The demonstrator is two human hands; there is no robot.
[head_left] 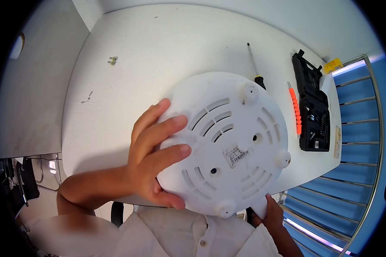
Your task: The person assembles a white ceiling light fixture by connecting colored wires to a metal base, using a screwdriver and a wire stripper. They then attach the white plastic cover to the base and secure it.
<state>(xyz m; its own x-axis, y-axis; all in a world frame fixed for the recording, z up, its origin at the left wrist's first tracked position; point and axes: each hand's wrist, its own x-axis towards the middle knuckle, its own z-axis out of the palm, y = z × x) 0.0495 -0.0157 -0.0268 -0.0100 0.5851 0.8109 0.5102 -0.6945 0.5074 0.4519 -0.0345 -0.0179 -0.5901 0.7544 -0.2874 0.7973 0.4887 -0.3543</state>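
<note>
A white round appliance [227, 139] is tilted up in front of me with its underside showing. Curved vent slots, dark screw holes, stubby feet and a torn label [234, 156] mark that face. My left hand [152, 158] grips its left side, fingers spread over the underside and thumb low at the rim. At the lower right, my right hand [273, 214] is closed round the appliance's white handle [260, 207]; part of that hand is hidden behind the handle. The appliance's upper side is out of sight.
Beyond the appliance lies a screwdriver [259, 80] on the white table [116, 115]. To the right are an orange flexible shaft [295, 111] and an open black bit case [303, 139]. Small screw-like parts [112, 61] lie at left. A metal railing [359, 121] borders the right.
</note>
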